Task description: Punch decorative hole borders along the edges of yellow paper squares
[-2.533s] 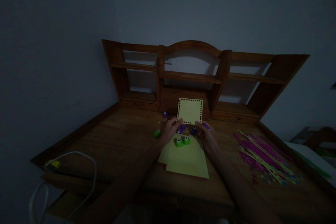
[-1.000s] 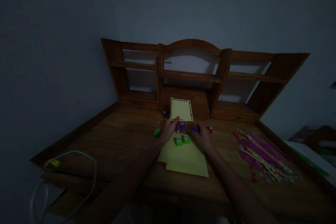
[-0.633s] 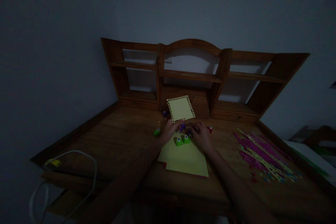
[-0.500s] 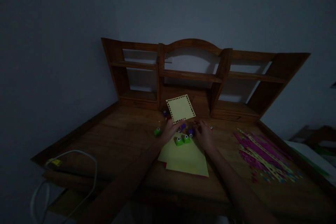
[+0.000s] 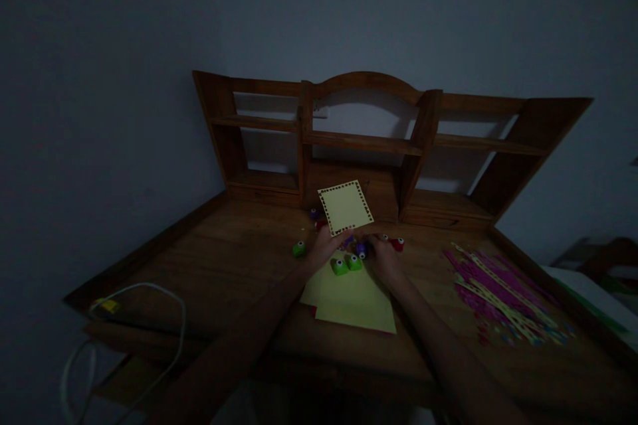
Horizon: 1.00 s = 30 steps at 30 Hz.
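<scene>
My left hand (image 5: 323, 247) pinches the lower edge of a square yellow sheet of paper (image 5: 345, 208), whose border is punched with small dark holes. The sheet is tilted up above the desk. My right hand (image 5: 381, 254) is curled beside a purple craft punch (image 5: 361, 250); its fingertips are too dark to show whether they grip it. Two green craft punches (image 5: 347, 265) lie on a stack of yellow paper (image 5: 355, 302) between my forearms. Another purple piece (image 5: 349, 240) is partly hidden near my left fingertips.
A green punch (image 5: 299, 250) sits left of my hand, red punches (image 5: 397, 244) to the right, a purple one (image 5: 314, 214) behind. Punched pink and yellow strips (image 5: 498, 289) with small bits cover the desk's right side. A wooden shelf (image 5: 363, 139) stands behind; a white cable (image 5: 182, 319) hangs at left.
My right hand has shifted slightly left and down, its fingers curling toward the purple punch. More of the red punches now shows. The yellow sheet stays in my left hand, moved slightly right.
</scene>
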### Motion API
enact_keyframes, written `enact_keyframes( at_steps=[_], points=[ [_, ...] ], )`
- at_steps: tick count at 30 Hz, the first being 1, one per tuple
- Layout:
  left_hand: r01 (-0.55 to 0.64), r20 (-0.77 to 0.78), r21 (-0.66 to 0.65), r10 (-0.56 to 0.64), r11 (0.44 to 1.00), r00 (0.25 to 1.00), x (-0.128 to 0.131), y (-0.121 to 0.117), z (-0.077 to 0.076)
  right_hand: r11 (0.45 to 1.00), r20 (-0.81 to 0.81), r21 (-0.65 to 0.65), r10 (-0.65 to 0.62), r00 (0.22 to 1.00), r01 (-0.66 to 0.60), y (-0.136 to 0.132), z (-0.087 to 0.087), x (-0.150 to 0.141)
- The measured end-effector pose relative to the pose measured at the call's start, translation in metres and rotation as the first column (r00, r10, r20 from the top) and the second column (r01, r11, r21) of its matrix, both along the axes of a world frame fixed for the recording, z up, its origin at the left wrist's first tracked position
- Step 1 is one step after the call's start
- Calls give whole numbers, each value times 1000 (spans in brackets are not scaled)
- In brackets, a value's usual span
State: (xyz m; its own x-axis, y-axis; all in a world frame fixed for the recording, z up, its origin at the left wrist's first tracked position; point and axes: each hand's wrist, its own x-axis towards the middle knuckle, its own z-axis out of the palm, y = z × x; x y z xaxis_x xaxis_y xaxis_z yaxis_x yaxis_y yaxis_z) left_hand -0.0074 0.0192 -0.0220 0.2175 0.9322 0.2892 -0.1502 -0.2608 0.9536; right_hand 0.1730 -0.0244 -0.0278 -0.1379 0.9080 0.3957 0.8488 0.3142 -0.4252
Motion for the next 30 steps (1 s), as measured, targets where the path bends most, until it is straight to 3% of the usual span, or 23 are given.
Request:
enact_keyframes(
  at_steps=[6, 16, 19, 22, 24, 27, 30],
  points=[
    [-8, -8, -5, 8, 1000, 1000, 0, -1, 2, 998, 3, -3, -63, 998, 63, 3, -7, 4],
    [-11, -28, 9, 12, 1000, 1000, -1, -1, 1, 993, -38, 32, -115, 993, 117, -2, 0, 1],
    [-3, -25, 13, 4, 1000, 1000, -1, 3, -3, 988, -101, 94, -113, 988, 123, -3, 3, 1],
    [11, -14, 22, -11, 1000, 1000, -1, 4, -5, 978, -276, 182, -52, 960, 105, 1, 4, 1],
    [9, -19, 24, -8, 1000, 1000, -1, 4, -5, 980, -477, 178, 6, 879, 90, 6, 4, 1],
    [-3, -26, 31, 4, 1000, 1000, -2, 3, -4, 996, -765, 87, 45, 642, 34, 11, 3, 1],
    [-18, -16, 42, 18, 999, 1000, -3, 2, -2, 998, -881, 51, 62, 470, -35, 12, 2, 4]
  ],
)
